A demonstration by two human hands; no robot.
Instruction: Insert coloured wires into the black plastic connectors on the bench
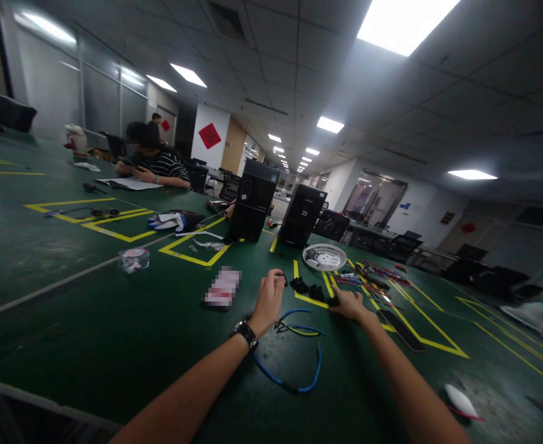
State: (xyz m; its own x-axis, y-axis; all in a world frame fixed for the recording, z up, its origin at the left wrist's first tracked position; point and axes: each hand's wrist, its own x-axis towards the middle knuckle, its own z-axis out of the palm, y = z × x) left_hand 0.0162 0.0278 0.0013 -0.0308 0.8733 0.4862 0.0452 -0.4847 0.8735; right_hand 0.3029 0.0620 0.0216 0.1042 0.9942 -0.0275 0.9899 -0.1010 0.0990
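Note:
My left hand, with a black watch at its wrist, is raised over the table with fingers curled around a small dark piece, mostly hidden. My right hand reaches down to the tabletop, its fingertips closed on a small black part whose exact kind is too blurred to tell. Between the hands, more black parts lie in a row inside yellow tape. Below them rest a short blue and yellow-green wire bundle and a curved blue cable.
Two black boxes stand upright beyond my hands. A white round basket and tangled coloured wires lie right of them. Left are a pink-white packet, clear box and gloves. Another person sits far left.

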